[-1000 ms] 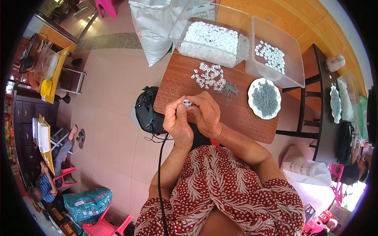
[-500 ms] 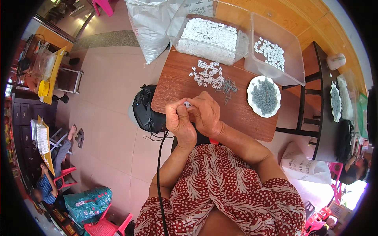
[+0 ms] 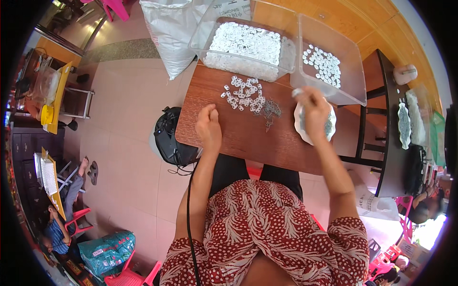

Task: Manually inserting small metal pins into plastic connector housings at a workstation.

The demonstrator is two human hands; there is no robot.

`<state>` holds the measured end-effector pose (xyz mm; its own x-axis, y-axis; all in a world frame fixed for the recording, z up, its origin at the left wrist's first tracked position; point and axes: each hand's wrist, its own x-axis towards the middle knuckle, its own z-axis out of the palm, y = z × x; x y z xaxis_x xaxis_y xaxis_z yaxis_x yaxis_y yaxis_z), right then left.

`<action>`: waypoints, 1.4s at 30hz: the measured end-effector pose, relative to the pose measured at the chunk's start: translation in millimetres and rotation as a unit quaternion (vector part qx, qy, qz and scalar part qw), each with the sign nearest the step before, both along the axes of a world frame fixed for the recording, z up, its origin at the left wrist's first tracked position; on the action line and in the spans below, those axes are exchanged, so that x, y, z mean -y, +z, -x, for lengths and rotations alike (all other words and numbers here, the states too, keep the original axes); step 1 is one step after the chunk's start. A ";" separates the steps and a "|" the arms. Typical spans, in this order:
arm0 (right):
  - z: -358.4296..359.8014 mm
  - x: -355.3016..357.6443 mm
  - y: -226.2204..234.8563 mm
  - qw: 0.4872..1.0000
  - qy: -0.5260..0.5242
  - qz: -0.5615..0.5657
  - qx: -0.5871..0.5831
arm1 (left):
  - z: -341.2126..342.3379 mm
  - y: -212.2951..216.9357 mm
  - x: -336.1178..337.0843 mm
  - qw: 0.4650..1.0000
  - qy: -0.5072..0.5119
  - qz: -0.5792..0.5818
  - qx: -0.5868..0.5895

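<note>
Over the scalloped white plate [image 3: 298, 125] of grey screws, my right hand [image 3: 315, 112] is closed, with a small white plastic piece [image 3: 296, 92] at its fingertips; motion blurs it slightly. My left hand [image 3: 208, 127] is curled closed above the left part of the brown table [image 3: 248, 136]; whatever its fingers may hold is hidden. Between the hands, farther back, lie a loose pile of white two-holed plastic pieces [image 3: 244, 93] and a small heap of grey screws [image 3: 271, 109].
At the back stand a clear bin [image 3: 238, 71] full of white pieces and another clear bin [image 3: 355, 71] with fewer. A white sack [image 3: 169, 47] is behind left. A black backpack [image 3: 168, 138] sits left of the table, a black cable [image 3: 189, 219] crossing my left arm.
My hands were together around a white piece at the table's front left. They have parted: the right went right and back with a white piece, the left moved slightly left.
</note>
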<state>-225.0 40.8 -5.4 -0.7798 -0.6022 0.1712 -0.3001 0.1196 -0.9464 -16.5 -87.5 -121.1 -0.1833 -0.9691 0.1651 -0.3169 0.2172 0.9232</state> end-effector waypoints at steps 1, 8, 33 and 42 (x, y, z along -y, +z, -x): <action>24.6 -0.5 7.0 0.995 -0.031 -0.038 -0.091 | 7.3 -8.3 10.6 0.989 0.020 0.131 0.065; 161.7 -8.2 -12.0 0.935 -0.117 -0.160 -0.294 | 57.6 -24.9 40.0 0.952 0.031 0.129 0.275; -40.0 16.1 -123.6 0.892 0.183 -0.204 -0.359 | -1.4 7.7 -22.0 0.899 -0.066 -0.339 -0.267; -39.9 9.0 -119.5 0.921 0.149 -0.149 -0.327 | -5.0 -5.0 -37.4 0.897 -0.079 -0.364 -0.237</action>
<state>-185.0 31.8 -124.9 -0.3601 -0.8696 0.3378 -0.8566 0.1647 -0.4890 -11.5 -50.2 -126.0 -0.4048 -0.8193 -0.4059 0.1304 -0.4911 0.8613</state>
